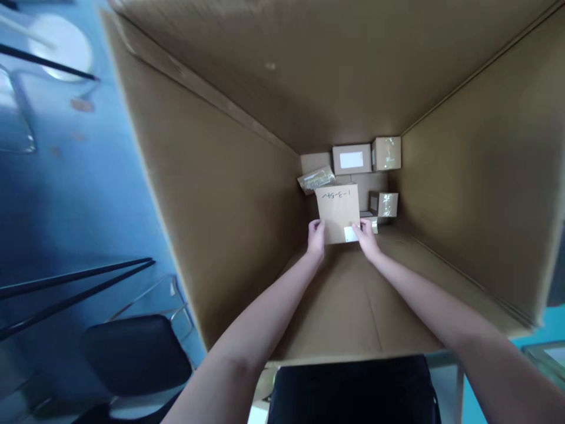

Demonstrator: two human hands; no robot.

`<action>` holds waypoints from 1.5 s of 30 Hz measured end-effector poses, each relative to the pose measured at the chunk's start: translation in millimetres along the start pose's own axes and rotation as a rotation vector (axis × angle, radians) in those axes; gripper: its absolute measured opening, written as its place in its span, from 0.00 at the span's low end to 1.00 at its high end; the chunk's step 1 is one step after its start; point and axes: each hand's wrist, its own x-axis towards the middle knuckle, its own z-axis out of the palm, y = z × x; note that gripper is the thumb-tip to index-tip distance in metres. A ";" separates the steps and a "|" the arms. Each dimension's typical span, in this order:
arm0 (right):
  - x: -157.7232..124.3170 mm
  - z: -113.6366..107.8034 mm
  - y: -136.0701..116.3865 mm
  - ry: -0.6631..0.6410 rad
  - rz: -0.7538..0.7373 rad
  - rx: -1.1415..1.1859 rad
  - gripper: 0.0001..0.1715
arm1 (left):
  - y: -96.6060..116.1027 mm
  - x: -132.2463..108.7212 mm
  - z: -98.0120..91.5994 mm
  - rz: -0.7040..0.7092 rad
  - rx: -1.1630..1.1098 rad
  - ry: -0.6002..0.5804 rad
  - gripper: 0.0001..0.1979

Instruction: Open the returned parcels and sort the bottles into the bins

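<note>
In the head view, a dark top (353, 391) fills the bottom edge, and bare forearms (424, 300) reach down into a large cardboard carton (229, 235). The left hand (316, 238) and right hand (366, 238) are both closed on the near corners of a small cardboard box (338, 209), pinching it by its sides, with a white label (350, 234) at its near edge and a handwritten marking at its far edge. It sits low inside the carton, against a pile of small boxes (351, 159) and a clear plastic packet (316, 179) at the bottom. Outside the carton, a black chair (136, 356) stands to the left
</note>
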 end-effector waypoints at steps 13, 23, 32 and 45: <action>-239.1 -81.1 -155.8 0.034 -0.299 0.137 0.30 | 115.3 -238.5 -56.4 0.357 -0.163 -0.132 0.23; -346.8 -112.4 -116.6 0.350 -0.414 0.367 0.29 | 113.0 -328.3 -57.7 0.625 0.103 -0.386 0.28; -445.7 -117.6 -38.4 0.894 -0.307 0.648 0.32 | 92.5 -389.8 3.0 0.883 0.521 -0.880 0.30; -513.2 -272.2 112.3 1.382 -0.251 0.838 0.46 | -29.5 -509.9 227.0 1.053 0.892 -1.365 0.32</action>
